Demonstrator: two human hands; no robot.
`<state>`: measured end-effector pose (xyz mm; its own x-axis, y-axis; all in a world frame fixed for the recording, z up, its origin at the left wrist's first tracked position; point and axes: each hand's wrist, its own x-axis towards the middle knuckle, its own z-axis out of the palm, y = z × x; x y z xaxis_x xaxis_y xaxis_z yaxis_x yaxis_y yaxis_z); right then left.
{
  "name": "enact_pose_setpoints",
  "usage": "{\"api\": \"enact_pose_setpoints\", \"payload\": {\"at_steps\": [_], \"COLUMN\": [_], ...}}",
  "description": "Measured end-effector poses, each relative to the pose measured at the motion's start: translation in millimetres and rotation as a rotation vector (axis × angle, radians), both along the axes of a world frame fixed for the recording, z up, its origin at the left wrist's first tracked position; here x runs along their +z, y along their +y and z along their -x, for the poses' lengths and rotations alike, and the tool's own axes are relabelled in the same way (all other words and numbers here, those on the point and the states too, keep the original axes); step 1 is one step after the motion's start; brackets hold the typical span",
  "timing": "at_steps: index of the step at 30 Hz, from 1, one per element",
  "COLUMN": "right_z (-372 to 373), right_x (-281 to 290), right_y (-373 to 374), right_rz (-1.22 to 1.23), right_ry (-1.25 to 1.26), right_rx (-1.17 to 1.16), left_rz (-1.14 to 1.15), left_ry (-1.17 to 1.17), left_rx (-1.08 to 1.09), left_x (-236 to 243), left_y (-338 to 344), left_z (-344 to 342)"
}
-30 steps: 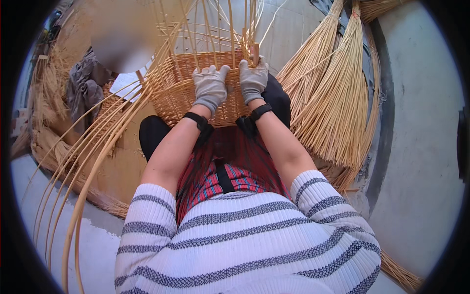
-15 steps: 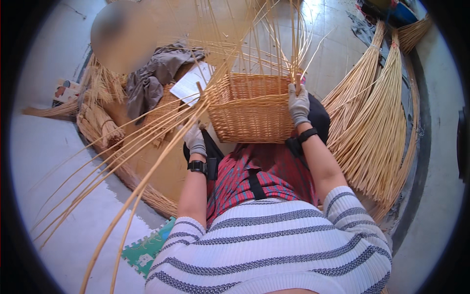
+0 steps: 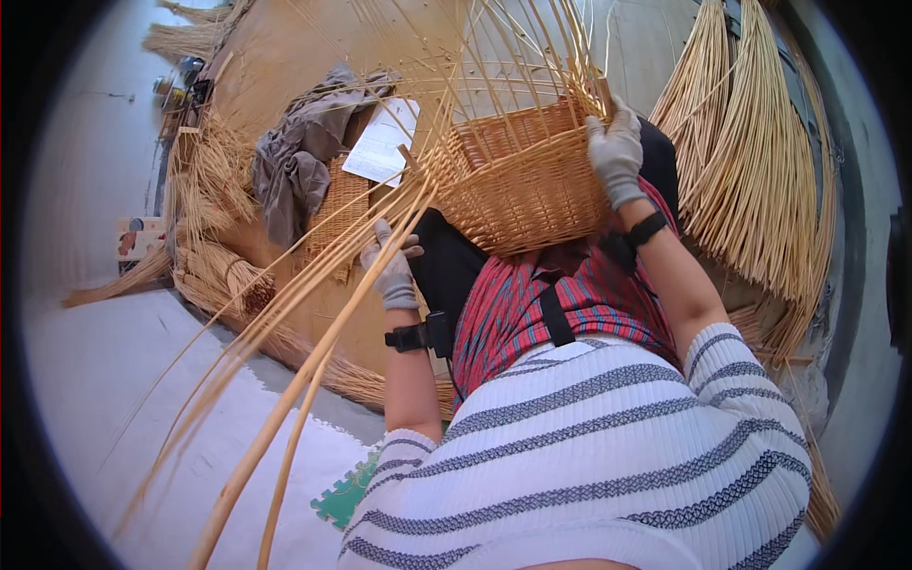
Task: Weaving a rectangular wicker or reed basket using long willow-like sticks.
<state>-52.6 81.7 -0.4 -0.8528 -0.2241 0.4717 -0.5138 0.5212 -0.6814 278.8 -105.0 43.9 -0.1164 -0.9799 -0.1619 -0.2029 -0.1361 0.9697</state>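
A rectangular woven wicker basket sits tilted on my lap, its long rods still sticking up and out from the rim. My gloved right hand grips its right corner, beside a short thick peg. At the left corner stands another peg. From that corner a fan of long willow rods runs down toward the lower left. My gloved left hand is just under these rods, fingers apart; whether it touches them I cannot tell.
Left of me lie a grey cloth, a white paper sheet, a flat woven piece and a tied rod bundle. Large bundles of willow rods stand at the right. A green foam mat shows at lower left.
My view has shifted, and the basket has turned so its right end sits higher. My left hand has spread its fingers below the rods; my right hand keeps hold of the corner.
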Motion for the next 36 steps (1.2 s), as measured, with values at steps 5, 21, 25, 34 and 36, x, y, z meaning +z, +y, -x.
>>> {"api": "enact_pose_setpoints", "payload": {"at_steps": [5, 21, 25, 34, 36], "right_z": [-124.3, -221.4, -175.7, -7.9, -3.9], "right_x": [39.5, 108.8, 107.7, -52.1, -59.2], "right_y": [-19.6, -36.9, -13.2, -46.1, -46.5], "right_rz": [0.06, -0.242, -0.206, -2.027, -2.005], "right_ry": [-0.24, 0.043, -0.197, 2.648, 3.05], "right_rx": [1.042, 1.76, 1.627, -2.111, -2.57], "left_rz": [0.015, 0.516, 0.265, 0.305, 0.289], "left_ry": [0.166, -0.086, 0.421, 0.489, 0.469], "left_rx": [0.093, -0.759, -0.517, -0.368, -0.233], "left_x": [-20.7, 47.3, 37.2, -2.7, -18.8], "left_y": [13.6, 15.9, -10.5, 4.1, 31.3], "left_z": [-10.8, 39.5, 65.0, 24.1, 28.2]}}
